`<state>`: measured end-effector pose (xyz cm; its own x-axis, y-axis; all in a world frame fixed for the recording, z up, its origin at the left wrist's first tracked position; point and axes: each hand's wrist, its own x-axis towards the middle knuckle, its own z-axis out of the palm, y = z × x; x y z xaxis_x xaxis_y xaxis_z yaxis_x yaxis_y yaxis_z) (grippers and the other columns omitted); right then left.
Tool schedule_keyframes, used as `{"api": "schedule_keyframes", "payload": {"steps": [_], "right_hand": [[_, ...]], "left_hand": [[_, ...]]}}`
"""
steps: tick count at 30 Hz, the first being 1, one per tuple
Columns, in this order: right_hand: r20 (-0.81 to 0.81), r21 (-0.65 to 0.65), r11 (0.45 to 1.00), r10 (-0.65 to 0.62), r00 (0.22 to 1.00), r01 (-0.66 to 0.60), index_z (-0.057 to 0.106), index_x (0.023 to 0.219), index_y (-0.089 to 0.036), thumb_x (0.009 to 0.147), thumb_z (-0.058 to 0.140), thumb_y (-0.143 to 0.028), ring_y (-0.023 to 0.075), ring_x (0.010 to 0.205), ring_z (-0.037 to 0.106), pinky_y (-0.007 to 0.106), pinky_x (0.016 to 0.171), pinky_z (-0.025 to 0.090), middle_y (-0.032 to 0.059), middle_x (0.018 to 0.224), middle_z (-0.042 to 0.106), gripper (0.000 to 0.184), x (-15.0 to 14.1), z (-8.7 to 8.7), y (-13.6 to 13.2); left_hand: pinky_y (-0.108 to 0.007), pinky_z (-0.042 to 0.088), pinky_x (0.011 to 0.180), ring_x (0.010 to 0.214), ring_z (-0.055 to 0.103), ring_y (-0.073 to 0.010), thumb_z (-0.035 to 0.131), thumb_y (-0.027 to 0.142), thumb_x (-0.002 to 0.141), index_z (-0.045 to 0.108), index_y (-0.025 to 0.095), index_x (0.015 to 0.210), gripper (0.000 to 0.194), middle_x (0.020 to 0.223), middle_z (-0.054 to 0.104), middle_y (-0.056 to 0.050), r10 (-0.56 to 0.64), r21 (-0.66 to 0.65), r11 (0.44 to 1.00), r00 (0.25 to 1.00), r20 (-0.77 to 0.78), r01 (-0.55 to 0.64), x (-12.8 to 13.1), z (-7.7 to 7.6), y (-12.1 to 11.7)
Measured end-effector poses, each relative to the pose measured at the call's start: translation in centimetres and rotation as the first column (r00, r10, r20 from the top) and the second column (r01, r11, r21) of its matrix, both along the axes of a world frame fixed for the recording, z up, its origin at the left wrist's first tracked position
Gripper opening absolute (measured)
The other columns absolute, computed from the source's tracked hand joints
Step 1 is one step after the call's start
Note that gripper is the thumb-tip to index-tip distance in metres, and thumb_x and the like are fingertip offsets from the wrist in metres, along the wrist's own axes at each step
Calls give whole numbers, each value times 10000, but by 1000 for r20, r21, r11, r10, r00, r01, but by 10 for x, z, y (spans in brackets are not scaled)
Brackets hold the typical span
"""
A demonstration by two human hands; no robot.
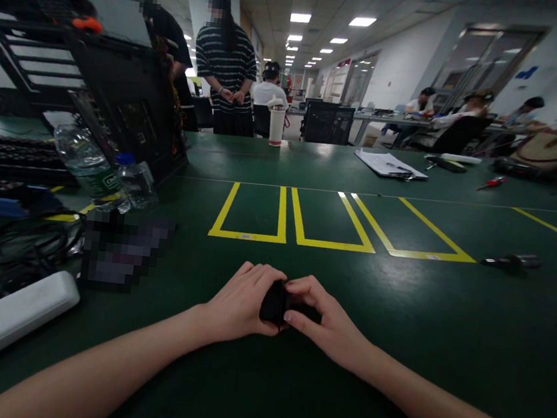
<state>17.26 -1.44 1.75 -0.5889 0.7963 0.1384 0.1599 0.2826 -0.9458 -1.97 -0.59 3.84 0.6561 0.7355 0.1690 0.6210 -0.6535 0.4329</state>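
Note:
Between my two hands, just above or on the green table (318, 388), is a small black object (274, 302); its kind I cannot make out. My left hand (243, 299) wraps round it from the left, with the palm covering much of it. From the right, my right hand (329, 319) pinches its edge between thumb and fingers. A dark patch, perhaps shadow, lies under the right fingers. Beyond the hands, yellow tape outlines (248, 236) mark several areas on the table.
To the left are a white power strip (8, 326), coiled black cables (17, 246), two plastic bottles (138, 183) and a black computer case (133, 112). A screwdriver-like tool (514, 261) lies right. Farther back are a clipboard (389, 164) and a white cup (276, 125). People stand and sit beyond.

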Motion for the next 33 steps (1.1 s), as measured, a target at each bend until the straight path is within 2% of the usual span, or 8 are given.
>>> {"api": "schedule_keyframes", "payload": {"steps": [5,11,15,18,23,28,33], "right_hand": [[52,3,1000,-31,998,31,406,1038,-217,798,531,-218,156,947,525,341,823,460,31,1027,497,271,-1,1,-1],[105,43,999,8,994,-13,417,1029,-207,795,533,-217,156,925,523,339,814,457,30,988,505,261,0,0,2],[134,112,994,-14,991,-1,423,1029,-224,763,568,-192,165,957,493,343,827,445,28,1041,465,305,3,-2,2],[166,153,988,-40,985,14,427,1038,-234,755,573,-197,174,959,481,349,815,444,30,1061,448,320,4,-2,1],[137,143,989,-44,990,25,445,1010,-231,798,520,-202,157,925,503,339,810,445,19,997,480,227,2,-3,1],[127,104,994,-45,991,32,408,1057,-230,784,539,-177,149,961,505,336,858,431,18,1018,494,308,0,-3,2],[212,194,981,-53,976,11,444,1021,-217,757,571,-205,165,920,493,331,786,449,30,1023,478,293,3,1,0]], "left_hand": [[-347,356,810,945,495,-210,653,328,675,398,202,1102,513,1060,516,-50,0,-35,999,1000,8,1,0,1,-1],[-340,380,789,906,510,-198,660,368,662,406,214,1098,527,1031,524,-33,20,-166,986,998,54,-10,0,2,-3],[-347,390,777,903,503,-205,661,385,652,412,212,1095,536,1038,521,-37,46,-207,978,997,56,-34,0,1,-2],[-350,394,772,900,501,-205,654,392,657,410,215,1097,533,1044,518,-35,54,-210,977,997,58,-40,1,-2,-1],[-345,397,766,875,502,-197,665,394,639,409,207,1092,554,1017,524,-31,59,-184,982,996,64,-46,1,-2,-1],[-343,403,763,877,499,-198,661,387,649,408,211,1098,544,1017,521,-33,53,-204,978,997,58,-40,1,0,-1],[-351,400,768,898,500,-205,659,402,647,415,205,1087,540,1041,519,-38,56,-207,977,997,49,-44,1,1,-2]]}}
